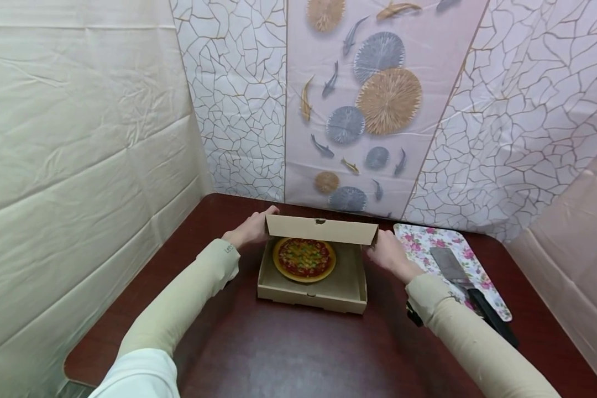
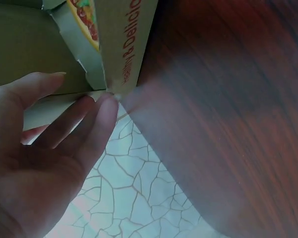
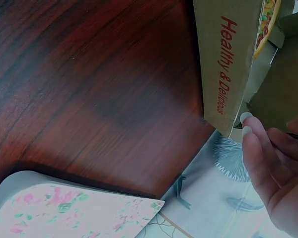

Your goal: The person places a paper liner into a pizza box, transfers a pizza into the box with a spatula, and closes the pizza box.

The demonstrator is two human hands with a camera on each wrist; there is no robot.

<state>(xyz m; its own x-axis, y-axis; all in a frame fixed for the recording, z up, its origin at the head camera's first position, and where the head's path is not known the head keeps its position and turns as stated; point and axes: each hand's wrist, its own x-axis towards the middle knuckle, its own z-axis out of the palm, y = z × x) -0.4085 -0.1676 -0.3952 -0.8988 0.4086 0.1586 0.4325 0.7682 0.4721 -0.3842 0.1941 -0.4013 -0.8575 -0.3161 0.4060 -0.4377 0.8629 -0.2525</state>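
Note:
A brown cardboard pizza box (image 1: 310,301) stands on the table with its lid (image 1: 320,231) partly raised. Inside, toward the left, lies a round pizza (image 1: 304,260) with red sauce and yellow and green topping. My left hand (image 1: 251,229) holds the lid's left side; in the left wrist view its thumb and fingers (image 2: 102,116) are on either side of the cardboard at a corner. On the opposite side, my right hand (image 1: 390,254) grips the lid near its right corner. Red lettering marks the box's outer side wall (image 3: 226,64) in the right wrist view.
To the right lies a floral cutting board (image 1: 413,237), bearing a flat, wide-bladed metal tool (image 1: 449,264) with a black handle. The dark red wooden table (image 1: 298,354) meets patterned wall cloth (image 1: 234,110) behind and a pale cloth wall (image 1: 79,166) at left.

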